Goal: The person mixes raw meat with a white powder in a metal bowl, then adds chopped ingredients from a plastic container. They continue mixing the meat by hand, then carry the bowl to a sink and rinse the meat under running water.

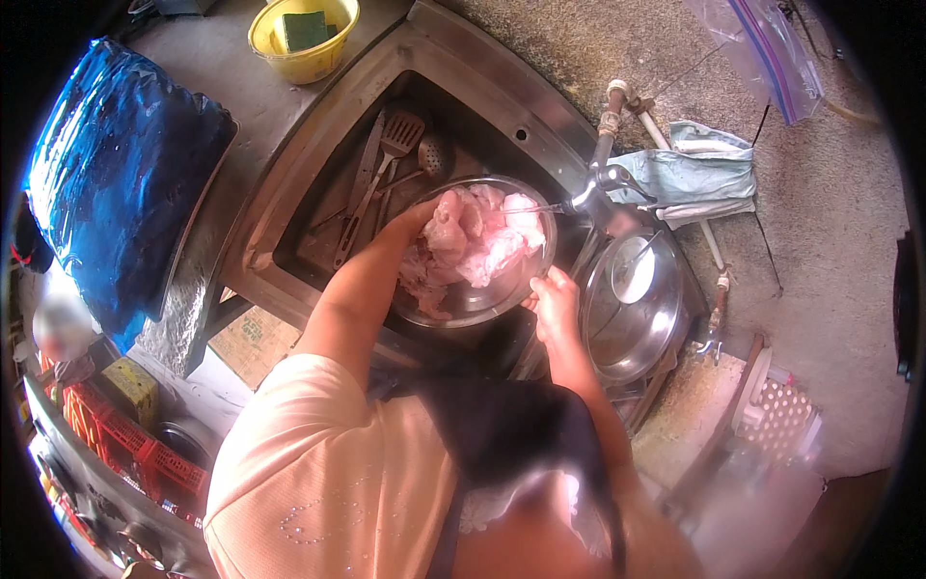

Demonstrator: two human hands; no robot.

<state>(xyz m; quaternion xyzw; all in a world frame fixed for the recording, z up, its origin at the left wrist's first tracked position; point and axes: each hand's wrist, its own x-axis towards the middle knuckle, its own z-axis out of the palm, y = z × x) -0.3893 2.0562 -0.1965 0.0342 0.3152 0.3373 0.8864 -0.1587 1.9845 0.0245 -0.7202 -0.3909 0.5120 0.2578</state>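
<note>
A round metal bowl (499, 300) of raw, pale pink meat (485, 231), which looks like chicken, is held over a stainless steel sink (325, 210). Water from the metal tap (589, 199) runs onto the meat. My left hand (423, 221) is at the bowl's left side, its fingers partly hidden by the meat. At the lower right, my right hand (553, 300) grips the rim with thumb and fingers. In the basin beyond my left arm lie a slotted turner (400, 134), a perforated ladle (434, 155) and other long utensils.
Right of the sink stands another metal bowl (629, 340) with a smaller dish inside. A yellow plastic bowl (311, 69) holding a green scouring pad sits at the upper left, near a blue plastic sheet (130, 174). A light cloth (694, 174) hangs by the pipes at the wall.
</note>
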